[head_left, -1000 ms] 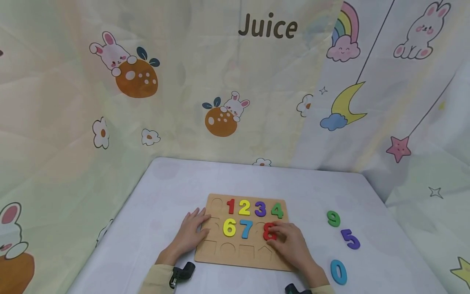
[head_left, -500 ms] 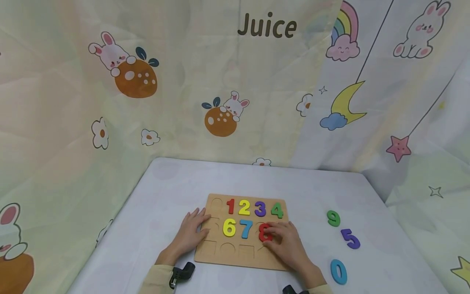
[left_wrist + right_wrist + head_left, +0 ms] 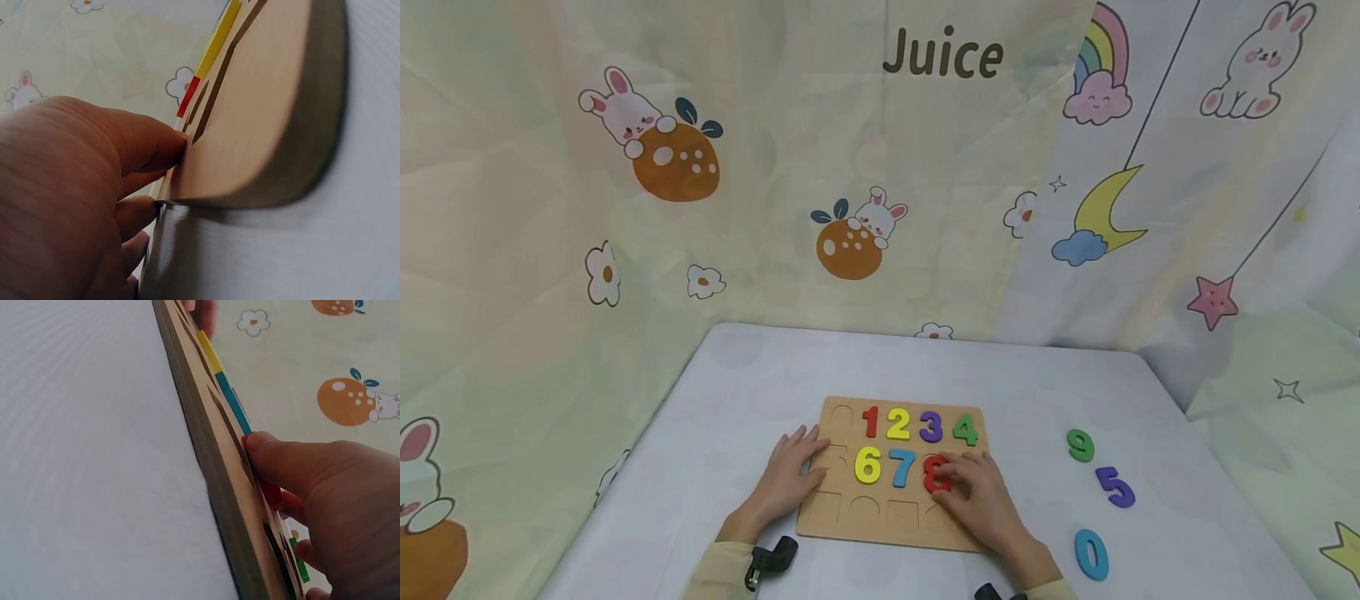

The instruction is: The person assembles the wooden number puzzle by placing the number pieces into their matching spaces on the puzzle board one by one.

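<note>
My right hand [image 3: 983,497] pinches a red number 8 [image 3: 933,474] between thumb and fingers, low over the middle row of a wooden number puzzle board [image 3: 827,527]. In the right wrist view the thumb lies on one end of the red piece [image 3: 272,495], and the fingers are partly hidden behind it. With fingers fairly straight, my left hand [image 3: 786,477] rests at the board's left edge. Its thumb [image 3: 150,144] touches the top face. Numbers 1, 2, 3 and 4 sit in the top row; the yellow 6 [image 3: 868,465] and blue 7 [image 3: 902,467] lie left of the 8.
Right of the board on the white table [image 3: 1030,375] lie a green 9 [image 3: 1081,446], a purple 5 [image 3: 1116,487] and a blue 0 [image 3: 1092,555]. Vacant recesses show along the board's left side and bottom row. A printed cloth backdrop [image 3: 760,150] surrounds the table.
The right hand has slid the red 8 a little left, toward the blue 7. The left hand stays at the board's edge.
</note>
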`<action>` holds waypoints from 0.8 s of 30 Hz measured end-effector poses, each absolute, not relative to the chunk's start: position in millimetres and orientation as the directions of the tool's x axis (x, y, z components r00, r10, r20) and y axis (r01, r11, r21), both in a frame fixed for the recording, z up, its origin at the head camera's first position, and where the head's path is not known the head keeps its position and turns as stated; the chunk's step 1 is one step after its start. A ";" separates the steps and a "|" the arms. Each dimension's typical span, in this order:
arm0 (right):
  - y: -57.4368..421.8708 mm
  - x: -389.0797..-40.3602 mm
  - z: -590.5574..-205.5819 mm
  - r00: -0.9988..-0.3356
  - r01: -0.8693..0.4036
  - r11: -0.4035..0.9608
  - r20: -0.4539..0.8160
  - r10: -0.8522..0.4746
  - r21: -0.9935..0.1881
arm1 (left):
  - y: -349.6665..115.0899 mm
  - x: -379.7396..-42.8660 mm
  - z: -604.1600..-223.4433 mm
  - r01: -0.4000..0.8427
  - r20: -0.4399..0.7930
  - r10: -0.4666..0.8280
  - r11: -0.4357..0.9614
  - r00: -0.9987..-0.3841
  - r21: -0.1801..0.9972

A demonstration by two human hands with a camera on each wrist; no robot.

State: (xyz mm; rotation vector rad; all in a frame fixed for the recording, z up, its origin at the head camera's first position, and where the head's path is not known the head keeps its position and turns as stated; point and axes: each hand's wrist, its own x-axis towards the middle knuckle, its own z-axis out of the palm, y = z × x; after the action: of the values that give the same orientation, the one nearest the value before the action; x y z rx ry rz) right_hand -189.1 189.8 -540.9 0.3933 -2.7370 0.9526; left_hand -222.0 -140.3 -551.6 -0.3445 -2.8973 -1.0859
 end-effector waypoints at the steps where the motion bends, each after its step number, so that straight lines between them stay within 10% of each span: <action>1: 189.3 -189.1 -541.0 -0.941 -0.317 0.755 0.287 -0.177 -0.574 | -140.3 -222.1 -551.9 0.214 0.102 0.196 0.732 -0.975 0.646; 24: 186.3 -190.7 -542.7 -0.937 -0.327 0.753 0.297 -0.181 -0.571 | -140.6 -221.8 -550.1 0.215 0.099 0.199 0.731 -0.975 0.648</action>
State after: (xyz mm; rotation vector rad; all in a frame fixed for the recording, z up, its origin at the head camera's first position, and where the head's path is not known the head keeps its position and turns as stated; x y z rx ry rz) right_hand -190.7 186.3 -542.7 0.4011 -2.7285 0.9494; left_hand -221.8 -140.6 -550.1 -0.3470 -2.9014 -1.0898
